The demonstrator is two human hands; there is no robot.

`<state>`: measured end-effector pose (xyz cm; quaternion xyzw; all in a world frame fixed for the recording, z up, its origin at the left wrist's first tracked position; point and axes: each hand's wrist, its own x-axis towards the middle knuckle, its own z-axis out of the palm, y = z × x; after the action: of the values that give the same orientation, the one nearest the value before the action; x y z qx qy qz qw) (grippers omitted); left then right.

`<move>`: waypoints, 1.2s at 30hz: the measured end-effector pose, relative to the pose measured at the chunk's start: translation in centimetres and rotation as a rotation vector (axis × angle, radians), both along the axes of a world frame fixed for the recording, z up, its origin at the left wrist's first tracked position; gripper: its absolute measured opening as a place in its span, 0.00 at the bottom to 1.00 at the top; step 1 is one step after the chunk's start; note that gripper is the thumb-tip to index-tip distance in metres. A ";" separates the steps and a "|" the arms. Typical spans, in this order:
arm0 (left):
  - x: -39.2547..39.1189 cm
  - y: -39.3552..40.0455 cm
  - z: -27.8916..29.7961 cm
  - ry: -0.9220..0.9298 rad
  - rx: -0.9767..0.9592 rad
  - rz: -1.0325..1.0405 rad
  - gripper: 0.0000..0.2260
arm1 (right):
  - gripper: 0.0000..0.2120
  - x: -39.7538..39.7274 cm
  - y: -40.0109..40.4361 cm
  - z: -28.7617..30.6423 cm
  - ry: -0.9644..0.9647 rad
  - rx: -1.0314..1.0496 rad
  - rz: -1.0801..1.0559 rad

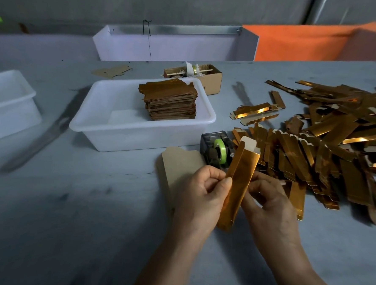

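Both hands, left hand (pixel 203 193) and right hand (pixel 267 199), pinch a gold carton (pixel 238 180) at lower centre, tape dispenser (pixel 217 149) just behind, gold pile (pixel 328 137) at right.

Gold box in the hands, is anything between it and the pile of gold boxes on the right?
Nothing visible does. The left hand and right hand hold the gold box beside the pile; only the right hand itself is on that side. The tape dispenser stands behind, off that path.
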<state>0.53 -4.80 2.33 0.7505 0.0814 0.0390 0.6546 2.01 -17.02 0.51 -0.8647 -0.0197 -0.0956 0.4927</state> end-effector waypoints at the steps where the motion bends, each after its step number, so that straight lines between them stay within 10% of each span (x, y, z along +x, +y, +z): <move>1: 0.0 0.1 -0.1 -0.007 0.022 -0.004 0.02 | 0.04 0.0 0.0 0.0 -0.002 0.005 -0.002; 13: 0.1 0.0 0.2 0.024 0.104 0.007 0.05 | 0.10 0.5 -0.1 -0.2 -0.047 -0.203 -0.005; 18: 0.2 0.1 0.9 0.066 0.104 0.025 0.06 | 0.06 0.2 -1.4 0.0 0.067 0.006 -0.032; 26: -1.3 0.1 1.3 0.146 -0.269 0.122 0.01 | 0.04 -1.7 -3.2 3.6 0.216 0.357 0.049; 36: -2.5 0.1 1.6 0.171 -0.462 0.064 0.04 | 0.10 -2.2 -1.8 6.4 0.122 0.243 0.447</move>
<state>-2.01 -4.68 3.94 0.5787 0.1671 -0.0236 0.7979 -0.19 -18.81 6.96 -0.7774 -0.1690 0.0662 0.6022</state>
